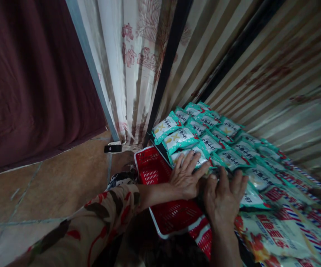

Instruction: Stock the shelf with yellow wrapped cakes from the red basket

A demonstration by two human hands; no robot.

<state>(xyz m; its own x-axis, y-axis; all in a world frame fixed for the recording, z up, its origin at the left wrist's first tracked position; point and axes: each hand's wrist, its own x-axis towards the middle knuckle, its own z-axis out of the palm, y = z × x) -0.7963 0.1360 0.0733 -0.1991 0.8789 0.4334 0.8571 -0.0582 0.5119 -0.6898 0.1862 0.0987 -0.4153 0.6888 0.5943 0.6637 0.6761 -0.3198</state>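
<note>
My left hand point(187, 176) reaches across a red basket point(156, 163) and lies with spread fingers on a teal-and-white snack bag point(202, 157). Close by on the right is my right hand point(224, 193), its fingers apart and slightly bent over the front bags; the fingertips partly hide what they touch. Neither hand is visibly gripping anything. Beyond both hands, several rows of the same teal snack bags point(230, 159) lie overlapping on a low display. Another teal bag point(252, 196) sits just right of my right hand.
White-and-red food packets point(277, 233) with striped edges lie to the right. A pleated printed curtain point(260, 66) and dark posts point(168, 63) stand behind the bags. A maroon cloth point(35, 81) hangs at left above the tiled floor point(57, 181). A black strap point(112, 148) is near a post foot.
</note>
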